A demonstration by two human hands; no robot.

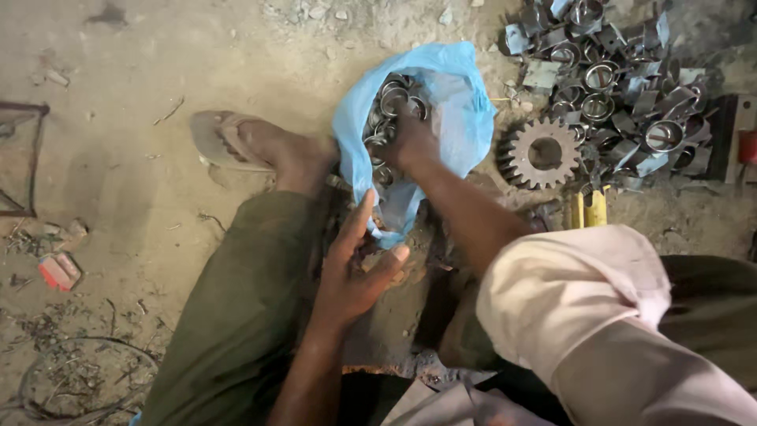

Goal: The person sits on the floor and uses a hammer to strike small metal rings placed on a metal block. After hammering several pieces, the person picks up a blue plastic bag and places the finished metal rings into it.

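right hand (412,142) plunged into blue plastic bag (441,102) on dirt floor, fingers buried among metal rings (390,99), grip impossible to tell. left hand (355,264) open, holding bag's lower edge. bag partly full; large heap of metal parts (623,95) beside toothed gear (542,152), outside.

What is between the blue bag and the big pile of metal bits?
In the head view, a toothed metal gear lies on the dirt floor, between the blue plastic bag and the pile of metal pieces.
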